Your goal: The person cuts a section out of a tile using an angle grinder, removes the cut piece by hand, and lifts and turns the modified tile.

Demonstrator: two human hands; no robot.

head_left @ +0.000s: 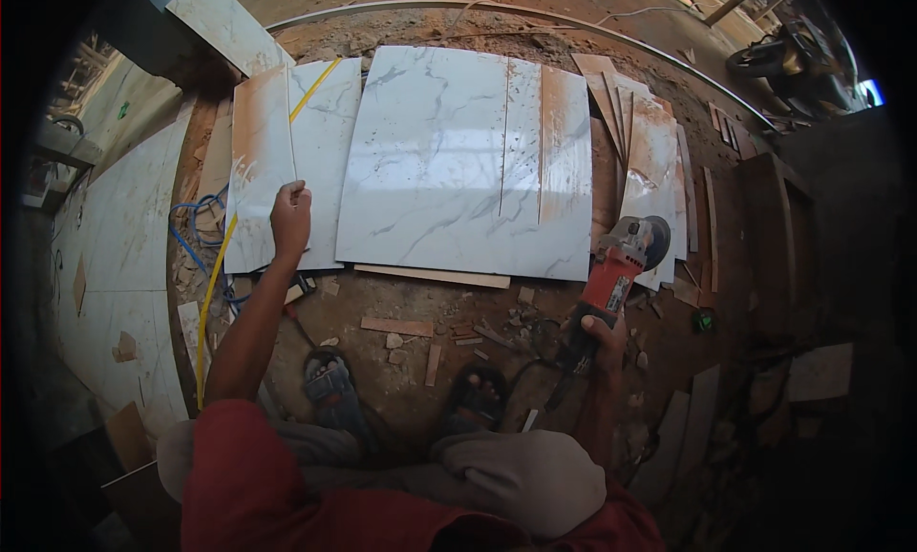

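Observation:
My left hand is closed at the right-hand edge of a narrow white tile piece smeared with brown dust. Under and beside that piece lies another white marbled tile. A large white marbled tile lies in the middle, with brown dust and two long straight lines toward its right side. My right hand is wrapped round the body of a red and black angle grinder. The grinder's disc is over the edge of the stacked tile pieces at the right.
A yellow measuring tape runs along the left, near a blue cord. Stacked tile offcuts lie at the right. Rubble and tile slivers litter the ground before my sandalled feet. A motorcycle stands far right.

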